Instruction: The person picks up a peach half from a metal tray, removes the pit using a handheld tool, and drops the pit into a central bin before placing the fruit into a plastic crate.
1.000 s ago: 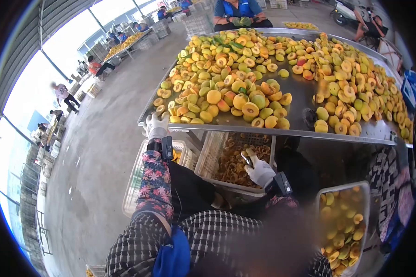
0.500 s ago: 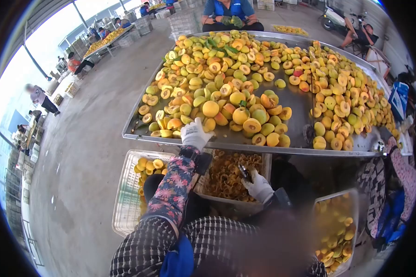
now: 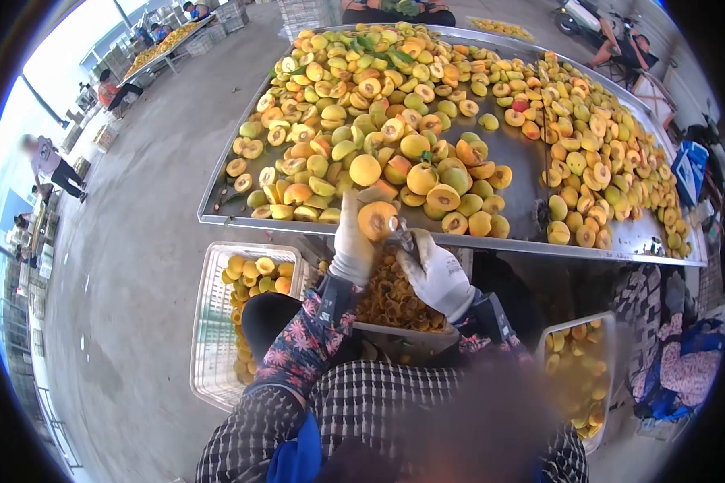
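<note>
My left hand [image 3: 352,248], in a white glove, is closed on a halved yellow peach [image 3: 376,220], its cut face with a brown centre turned toward me. In my gloved right hand [image 3: 443,278] is a small metal pitting tool [image 3: 405,237]; its shiny tip is right at the right edge of the peach half. Both hands are over the near rim of a metal table [image 3: 511,244] heaped with halved and whole peaches [image 3: 365,170]. Below them a crate of brownish scooped-out scraps [image 3: 399,299] is partly hidden by my arms.
A white plastic basket [image 3: 211,322] of peach halves stands at my left, another crate [image 3: 602,322] of them at my right. Across the table sits a person with gloved hands [image 3: 400,8]. Other people and fruit tables [image 3: 163,48] are farther off to the left.
My left hand has drawn back from the pile with a peach half. My right hand has risen from the scrap crate, bringing the pitting tool to the fruit. The view has tilted down slightly.
</note>
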Available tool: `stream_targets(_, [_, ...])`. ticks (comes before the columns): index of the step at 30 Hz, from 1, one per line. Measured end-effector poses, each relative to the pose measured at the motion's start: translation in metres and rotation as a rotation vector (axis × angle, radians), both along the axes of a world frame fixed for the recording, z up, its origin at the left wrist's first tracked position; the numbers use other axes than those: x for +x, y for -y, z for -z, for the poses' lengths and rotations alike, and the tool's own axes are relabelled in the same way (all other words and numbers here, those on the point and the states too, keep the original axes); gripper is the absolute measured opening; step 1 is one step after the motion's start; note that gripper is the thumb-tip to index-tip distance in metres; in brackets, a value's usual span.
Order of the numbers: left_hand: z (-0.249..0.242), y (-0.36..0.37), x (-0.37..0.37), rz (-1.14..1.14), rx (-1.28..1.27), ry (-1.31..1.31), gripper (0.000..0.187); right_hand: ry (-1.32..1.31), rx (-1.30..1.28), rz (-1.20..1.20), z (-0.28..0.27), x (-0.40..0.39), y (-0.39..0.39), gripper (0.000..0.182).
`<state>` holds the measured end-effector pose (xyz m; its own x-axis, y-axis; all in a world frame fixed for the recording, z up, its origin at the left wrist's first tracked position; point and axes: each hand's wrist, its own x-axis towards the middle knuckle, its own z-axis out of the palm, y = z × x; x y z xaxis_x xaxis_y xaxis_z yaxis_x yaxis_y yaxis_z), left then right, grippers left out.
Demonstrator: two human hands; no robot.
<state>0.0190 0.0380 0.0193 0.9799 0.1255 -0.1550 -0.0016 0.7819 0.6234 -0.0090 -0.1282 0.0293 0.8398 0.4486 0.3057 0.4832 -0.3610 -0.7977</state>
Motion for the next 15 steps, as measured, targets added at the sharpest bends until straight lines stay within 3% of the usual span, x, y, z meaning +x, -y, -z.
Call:
stream_targets(2, [-0.002,0.011,-0.004,0.035,0.071,-0.012,0.057,0.111,-0.068,0.074,-0.003,0.0,-0.005,0.036])
stream_targets(10, [0.007,0.028,0.0,0.074,0.359,-0.057,0.068,0.053,-0.404,0.084,0.013,-0.007,0.008,0.045])
stream_targets(13, [0.009,0.026,0.003,0.25,0.422,-0.042,0.07,-0.199,-0.486,0.004,-0.003,-0.006,0.021,0.046])
stream_targets(15, [0.011,0.03,0.003,0.279,0.353,-0.019,0.071,-0.129,-0.238,-0.033,0.018,-0.005,0.033,0.037])
